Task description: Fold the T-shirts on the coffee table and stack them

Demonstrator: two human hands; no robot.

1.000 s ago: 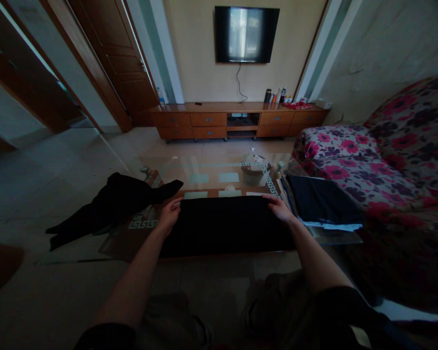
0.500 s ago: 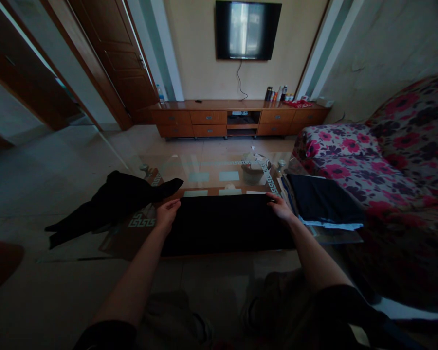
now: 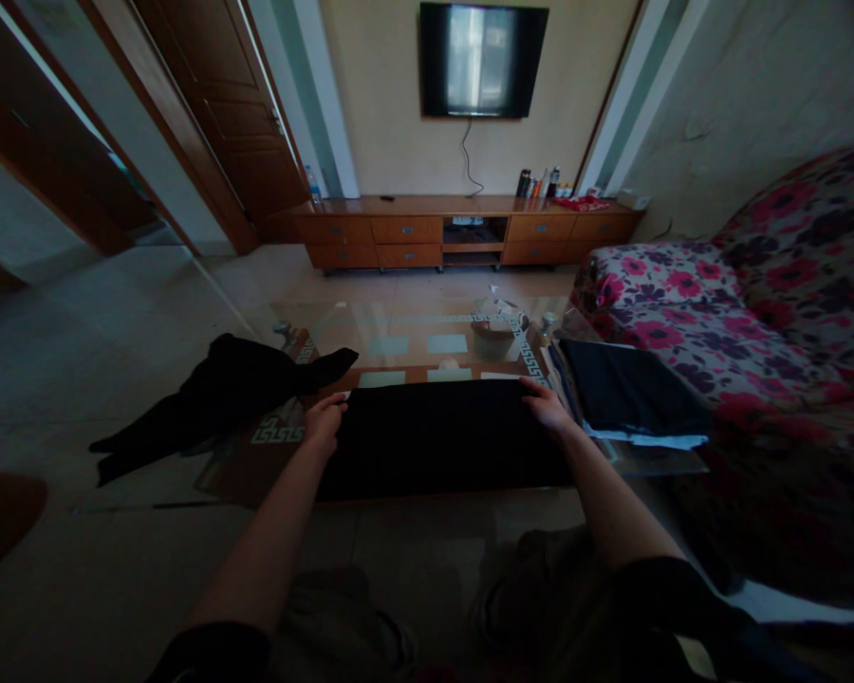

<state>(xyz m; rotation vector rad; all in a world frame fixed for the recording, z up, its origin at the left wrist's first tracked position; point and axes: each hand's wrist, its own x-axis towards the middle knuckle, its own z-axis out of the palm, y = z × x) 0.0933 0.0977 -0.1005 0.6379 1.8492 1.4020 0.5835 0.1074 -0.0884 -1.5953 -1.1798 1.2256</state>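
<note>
Nearest, at the bottom, are the dim legs (image 3: 334, 612) of a person, with dark sleeves (image 3: 217, 650) at the lower left and right. Two bare forearms (image 3: 274, 531) reach forward over a glass table (image 3: 405, 327) with a patterned border.

On the table's near side, centred in front of the person, a black cloth (image 3: 445, 436) lies flat in a wide, neat rectangle. The left hand (image 3: 324, 419) is at its far left corner, thumb and fingers drawn together in a narrow pinch on the edge. The right hand (image 3: 545, 406) has the far right corner in a similar pinch, and the far edge runs nearly straight between them. Whether that edge is lifted off the glass, I cannot tell.

To the left, apart from the cloth, a rumpled black garment (image 3: 234, 384) sprawls across the table's left end. Just beyond the right hand is a stack (image 3: 633, 389) of folded clothes, dark on top with a pale layer below. A basket (image 3: 494, 340) shows near the table's far right corner.

Farther right stands a sofa (image 3: 690, 323) covered in pink and dark flowers. Across the room is a long wooden cabinet (image 3: 405, 230), with bottles (image 3: 541, 183) and a red cloth bundle (image 3: 582, 203) on its right part. Above it, a television (image 3: 482, 62) hangs on the wall; a brown door (image 3: 220, 104) is to the left.
</note>
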